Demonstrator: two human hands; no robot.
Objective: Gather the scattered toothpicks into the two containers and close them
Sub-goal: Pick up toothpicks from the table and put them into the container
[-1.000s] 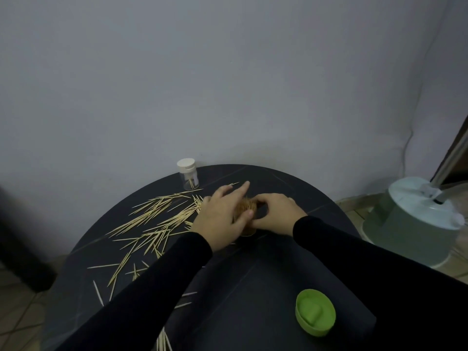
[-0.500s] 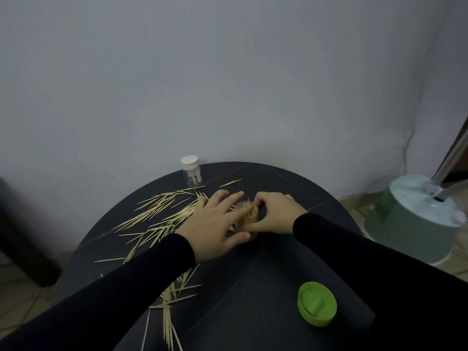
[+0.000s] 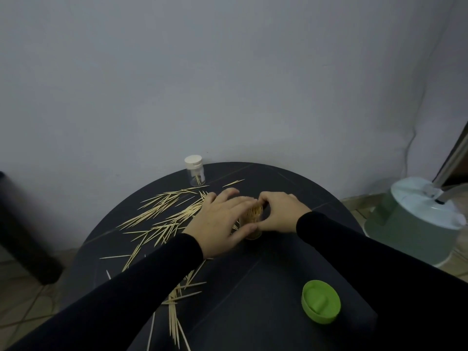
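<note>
Open container: we see a small clear container (image 3: 254,224) standing upright on the round dark table (image 3: 278,262), between our two hands, packed with a bundle of toothpicks (image 3: 256,212) standing on end.
Second container: a clear jar (image 3: 195,172) with a white cap on sits at the far edge of the table, well apart from our hands; a few toothpicks lie inside it.
Green lid: the green lid (image 3: 320,301) lies inside-up near the front right of the table.
Loose toothpicks: pale, thin scattered toothpicks (image 3: 162,219) fan across the left half of the table, with more (image 3: 174,315) near the front edge.
Left hand: our left hand (image 3: 219,221) lies palm down, its thumb pressed along the container's side, fingers reaching over the bundle.
Right hand: our right hand (image 3: 279,214) curls around the container from the other side, thumb and forefinger clamped on it.
</note>
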